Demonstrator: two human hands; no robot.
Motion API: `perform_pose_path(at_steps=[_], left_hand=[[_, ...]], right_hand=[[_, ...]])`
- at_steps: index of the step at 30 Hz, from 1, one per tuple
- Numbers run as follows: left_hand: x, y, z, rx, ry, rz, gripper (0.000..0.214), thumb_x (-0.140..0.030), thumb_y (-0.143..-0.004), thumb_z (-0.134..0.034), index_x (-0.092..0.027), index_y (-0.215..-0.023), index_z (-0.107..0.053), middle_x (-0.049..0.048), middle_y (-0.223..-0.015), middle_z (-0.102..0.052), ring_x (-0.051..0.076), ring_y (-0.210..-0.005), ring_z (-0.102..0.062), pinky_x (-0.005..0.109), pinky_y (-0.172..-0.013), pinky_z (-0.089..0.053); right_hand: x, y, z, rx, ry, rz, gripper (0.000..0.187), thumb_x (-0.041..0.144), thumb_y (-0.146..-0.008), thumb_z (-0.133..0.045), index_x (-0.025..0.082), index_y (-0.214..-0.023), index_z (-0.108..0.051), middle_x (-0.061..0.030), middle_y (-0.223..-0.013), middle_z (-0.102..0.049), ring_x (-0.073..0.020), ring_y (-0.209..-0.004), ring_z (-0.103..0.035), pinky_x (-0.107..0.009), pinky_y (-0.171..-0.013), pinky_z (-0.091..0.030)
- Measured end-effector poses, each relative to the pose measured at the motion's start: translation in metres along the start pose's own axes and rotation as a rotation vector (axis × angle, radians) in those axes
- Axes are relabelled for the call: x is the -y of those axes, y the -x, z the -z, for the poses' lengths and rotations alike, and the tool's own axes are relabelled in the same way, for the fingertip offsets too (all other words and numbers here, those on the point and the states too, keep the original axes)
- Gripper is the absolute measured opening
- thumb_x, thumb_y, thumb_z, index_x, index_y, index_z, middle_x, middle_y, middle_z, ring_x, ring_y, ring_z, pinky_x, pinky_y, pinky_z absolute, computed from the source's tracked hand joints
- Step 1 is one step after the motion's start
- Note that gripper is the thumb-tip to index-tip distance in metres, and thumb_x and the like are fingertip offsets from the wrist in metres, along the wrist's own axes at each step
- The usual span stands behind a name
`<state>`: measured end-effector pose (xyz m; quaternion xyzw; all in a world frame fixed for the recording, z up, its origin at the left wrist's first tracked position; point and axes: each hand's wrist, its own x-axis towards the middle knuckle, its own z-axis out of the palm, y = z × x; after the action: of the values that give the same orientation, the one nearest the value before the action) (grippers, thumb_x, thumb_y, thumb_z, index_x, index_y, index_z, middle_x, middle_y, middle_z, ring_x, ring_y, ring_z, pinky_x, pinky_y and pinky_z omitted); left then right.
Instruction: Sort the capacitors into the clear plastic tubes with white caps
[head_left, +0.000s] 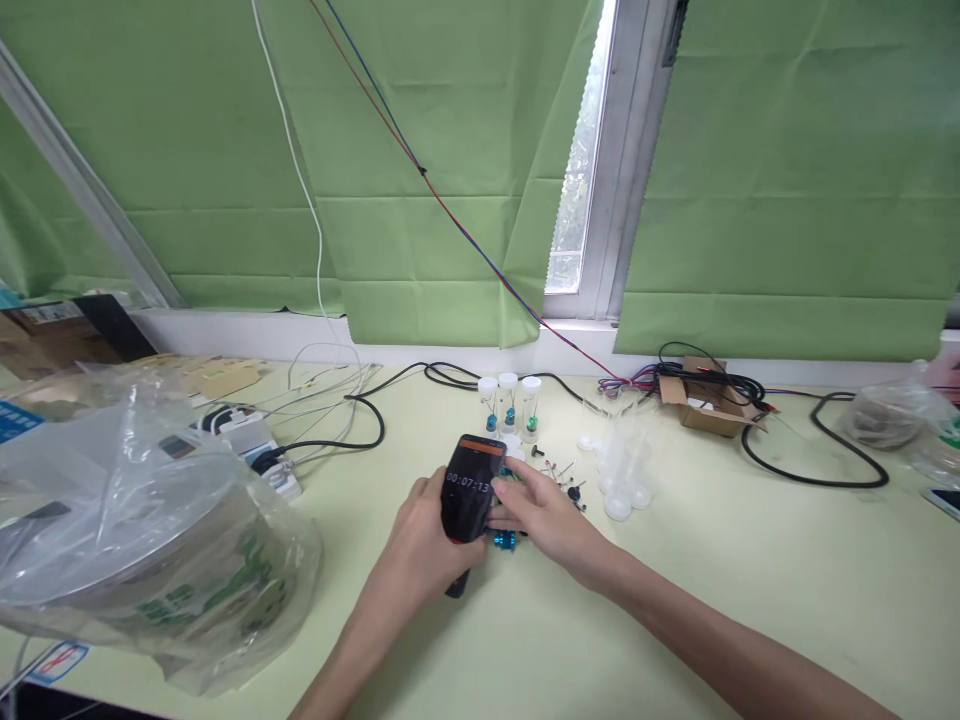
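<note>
A black smartphone (469,510) with a timer reading 00:07:13 is held up over the table. My left hand (421,538) wraps around its left side and lower edge. At its right edge, my right hand (551,518) grips with the thumb by the screen and the fingers beside it. Blue small parts (505,541) lie partly hidden behind the phone and my right hand. Just beyond, three capped clear tubes (531,410) stand upright with small parts inside. Loose electronic components (574,493) are scattered right of my right hand.
Clear tubes (628,465) lie heaped to the right. Behind them sits an open cardboard box (709,410) with black cables. A large plastic-bagged tub (210,560) fills the left, near a power strip (251,435). Another phone (945,500) rests at the far right.
</note>
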<state>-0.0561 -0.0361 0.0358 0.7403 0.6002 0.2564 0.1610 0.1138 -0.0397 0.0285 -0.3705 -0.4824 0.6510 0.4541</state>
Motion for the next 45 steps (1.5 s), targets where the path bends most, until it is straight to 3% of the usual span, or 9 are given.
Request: perform_pose_path(at_steps=[4,9,18,22,32,38,41,43,45], left_hand=[[0.024,-0.015,0.015,-0.023,-0.239,0.162,0.041,-0.032,-0.062,-0.066,-0.017,-0.098,-0.054,0.0079,-0.089,-0.056,0.026,-0.081,-0.059,0.031,-0.065,-0.046],[0.056,-0.035,0.022,0.058,-0.399,0.320,0.038,-0.035,-0.062,-0.062,-0.015,-0.093,-0.054,0.0151,-0.096,-0.059,0.032,-0.090,-0.060,0.032,-0.063,-0.045],[0.078,-0.049,0.027,0.133,-0.384,0.320,0.040,-0.039,-0.065,-0.059,-0.014,-0.097,-0.057,0.0152,-0.094,-0.065,0.032,-0.091,-0.061,0.033,-0.065,-0.046],[0.088,-0.049,0.026,0.132,-0.429,0.297,0.051,-0.038,-0.068,-0.057,-0.012,-0.112,-0.054,0.0164,-0.099,-0.064,0.034,-0.097,-0.060,0.036,-0.074,-0.045],[0.084,-0.042,0.022,0.160,-0.494,0.365,0.068,-0.036,-0.080,-0.048,-0.009,-0.141,-0.036,0.0243,-0.130,-0.053,0.045,-0.119,-0.043,0.051,-0.091,-0.035],[0.075,-0.045,0.023,0.129,-0.520,0.365,0.065,-0.039,-0.084,-0.047,-0.011,-0.143,-0.036,0.0244,-0.125,-0.054,0.047,-0.117,-0.045,0.054,-0.089,-0.036],[0.054,-0.050,0.026,-0.041,-0.470,0.231,0.054,-0.035,-0.087,-0.045,-0.012,-0.135,-0.046,0.0220,-0.125,-0.055,0.043,-0.115,-0.049,0.052,-0.091,-0.039],[0.034,-0.054,0.026,-0.157,-0.340,-0.044,0.044,-0.033,-0.088,-0.047,-0.013,-0.126,-0.054,0.0179,-0.118,-0.060,0.035,-0.113,-0.053,0.045,-0.095,-0.040],[0.013,-0.057,0.020,-0.229,-0.167,-0.251,0.034,-0.032,-0.091,-0.044,-0.016,-0.117,-0.059,0.0126,-0.115,-0.061,0.026,-0.100,-0.060,0.036,-0.088,-0.046]], right_hand=[[-0.002,-0.003,0.004,-0.150,0.037,-0.008,0.061,0.040,-0.088,-0.064,0.013,-0.137,-0.040,-0.0151,-0.114,-0.065,-0.0226,-0.095,-0.071,-0.038,-0.093,-0.054],[0.002,0.000,0.002,-0.107,0.099,0.015,0.038,0.039,-0.091,-0.059,0.016,-0.119,-0.048,-0.0116,-0.104,-0.066,-0.0207,-0.083,-0.073,-0.038,-0.083,-0.056],[0.005,0.002,-0.001,-0.064,0.152,0.018,0.023,0.035,-0.092,-0.055,0.017,-0.107,-0.052,-0.0077,-0.098,-0.067,-0.0183,-0.075,-0.073,-0.034,-0.075,-0.055],[0.003,0.001,0.000,-0.051,0.163,0.028,0.022,0.034,-0.092,-0.054,0.018,-0.107,-0.053,-0.0075,-0.098,-0.068,-0.0174,-0.074,-0.073,-0.032,-0.072,-0.055],[0.001,0.003,-0.001,-0.030,0.181,0.027,0.020,0.033,-0.091,-0.055,0.017,-0.103,-0.055,-0.0085,-0.098,-0.069,-0.0167,-0.071,-0.072,-0.031,-0.070,-0.055],[0.015,0.004,0.003,-0.003,0.228,0.098,0.022,0.036,-0.090,-0.055,0.019,-0.104,-0.057,-0.0076,-0.100,-0.067,-0.0173,-0.073,-0.072,-0.032,-0.070,-0.055],[0.030,0.006,0.009,-0.003,0.265,0.175,0.022,0.037,-0.089,-0.056,0.019,-0.102,-0.058,-0.0059,-0.096,-0.067,-0.0172,-0.072,-0.071,-0.033,-0.072,-0.055],[0.042,0.008,0.014,-0.028,0.345,0.256,0.023,0.039,-0.089,-0.056,0.020,-0.101,-0.059,-0.0054,-0.096,-0.067,-0.0173,-0.071,-0.071,-0.034,-0.071,-0.056],[0.054,0.012,0.019,-0.092,0.470,0.315,0.023,0.040,-0.090,-0.055,0.021,-0.101,-0.061,-0.0057,-0.100,-0.067,-0.0179,-0.071,-0.070,-0.033,-0.067,-0.054]])
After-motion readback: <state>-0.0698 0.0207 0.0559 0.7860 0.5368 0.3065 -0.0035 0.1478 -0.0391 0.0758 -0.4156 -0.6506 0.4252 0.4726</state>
